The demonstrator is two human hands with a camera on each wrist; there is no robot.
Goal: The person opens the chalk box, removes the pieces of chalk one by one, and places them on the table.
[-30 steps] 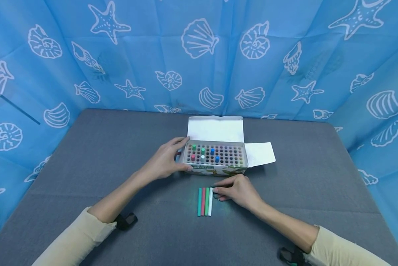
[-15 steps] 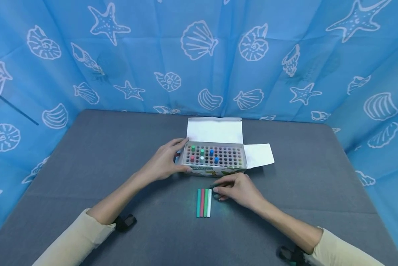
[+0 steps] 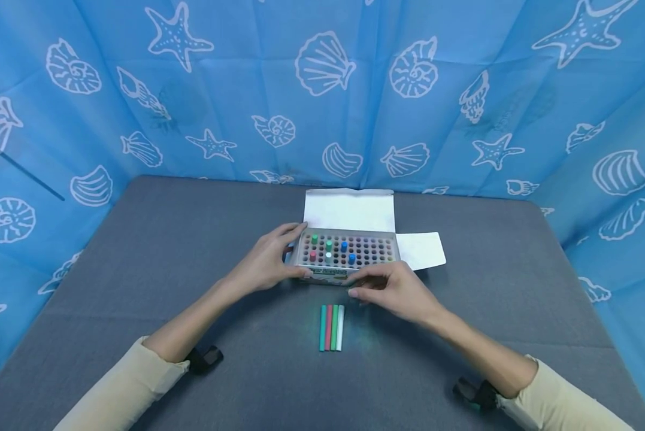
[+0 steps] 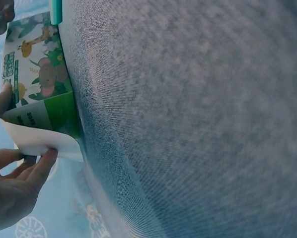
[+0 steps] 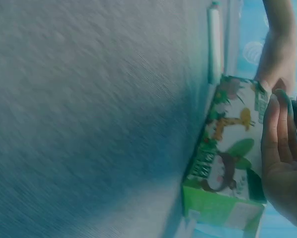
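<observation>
A white chalk box with a perforated tray stands with its lid folded back. Several green, blue, red and white chalk sticks poke up from its holes. My left hand grips the box's left end, thumb at the front; in the left wrist view its fingertips press the white end flap. My right hand, fingers loosely bent and nothing seen between them, hovers just before the box's front wall. Below it lie teal, pink, green and white chalk sticks, side by side.
A white side flap sticks out at the box's right, and the raised lid leans back behind it. Grey cloth covers the table. A blue shell-print curtain hangs along its back and sides.
My right hand has lifted away from the white chalk stick and moved up and slightly right to the box's front. The left hand keeps its hold, and the chalk row stays put.
</observation>
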